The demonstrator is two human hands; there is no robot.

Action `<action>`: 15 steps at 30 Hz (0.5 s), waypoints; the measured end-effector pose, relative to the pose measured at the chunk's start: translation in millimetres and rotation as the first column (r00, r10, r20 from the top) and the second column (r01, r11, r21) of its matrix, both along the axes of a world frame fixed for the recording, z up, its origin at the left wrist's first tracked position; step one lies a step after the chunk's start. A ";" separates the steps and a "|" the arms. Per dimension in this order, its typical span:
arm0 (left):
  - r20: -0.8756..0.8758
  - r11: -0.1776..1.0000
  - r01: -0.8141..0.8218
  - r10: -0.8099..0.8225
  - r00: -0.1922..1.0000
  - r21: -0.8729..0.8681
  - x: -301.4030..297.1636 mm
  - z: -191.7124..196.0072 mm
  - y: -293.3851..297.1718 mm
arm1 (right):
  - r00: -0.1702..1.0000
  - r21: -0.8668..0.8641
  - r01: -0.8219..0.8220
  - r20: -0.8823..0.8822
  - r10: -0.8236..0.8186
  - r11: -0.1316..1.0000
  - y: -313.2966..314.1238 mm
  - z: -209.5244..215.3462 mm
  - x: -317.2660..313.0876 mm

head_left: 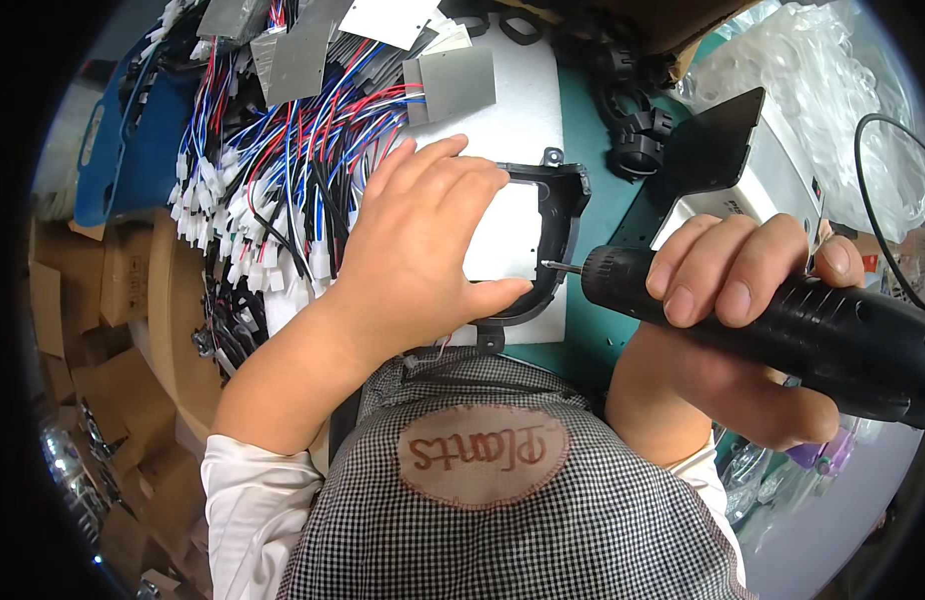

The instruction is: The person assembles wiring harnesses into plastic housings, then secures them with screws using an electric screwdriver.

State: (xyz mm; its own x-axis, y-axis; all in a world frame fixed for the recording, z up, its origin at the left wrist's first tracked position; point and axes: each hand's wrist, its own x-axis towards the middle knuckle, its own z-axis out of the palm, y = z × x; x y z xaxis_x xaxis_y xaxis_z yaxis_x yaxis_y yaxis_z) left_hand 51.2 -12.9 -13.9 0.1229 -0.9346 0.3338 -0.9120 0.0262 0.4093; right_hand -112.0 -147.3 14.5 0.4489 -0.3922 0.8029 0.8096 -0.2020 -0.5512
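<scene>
My right hand (pixel 733 300) is wrapped round a black electric screwdriver (pixel 833 340). Its bit points left, with the tip over the right edge of a white panel (pixel 508 235). The panel lies inside a black plastic housing (pixel 563 215) that has mounting tabs at its far and near sides. My left hand (pixel 418 235) rests across the left part of the housing and panel, fingers spread and thumb apart along the near edge. It hides much of the housing's left side. Whether the bit touches a screw is too small to tell.
A white foam sheet (pixel 533 95) lies beneath the housing on a green surface (pixel 598 320). Bundled wires with white connectors (pixel 293 190) and grey metal plates (pixel 458 85) crowd the far left. At the right are black ring-shaped parts (pixel 638 150), a white box (pixel 783 165) and clear plastic bags (pixel 823 90).
</scene>
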 end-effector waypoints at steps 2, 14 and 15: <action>0.008 1.000 -0.008 0.008 1.000 0.000 -0.6 1.0 0.3 | 1.000 0.003 0.012 -0.001 -0.012 1.000 1.2 -1.6 2.7; -0.036 0.999 -0.029 0.028 0.999 -0.017 -1.9 -3.3 0.1 | 0.993 -0.038 0.115 -0.018 -0.116 0.993 5.9 -8.1 16.8; -0.047 1.000 -0.030 0.030 0.998 -0.008 -2.1 -3.1 0.2 | 0.993 -0.049 0.120 -0.012 -0.121 0.992 7.5 -7.8 18.5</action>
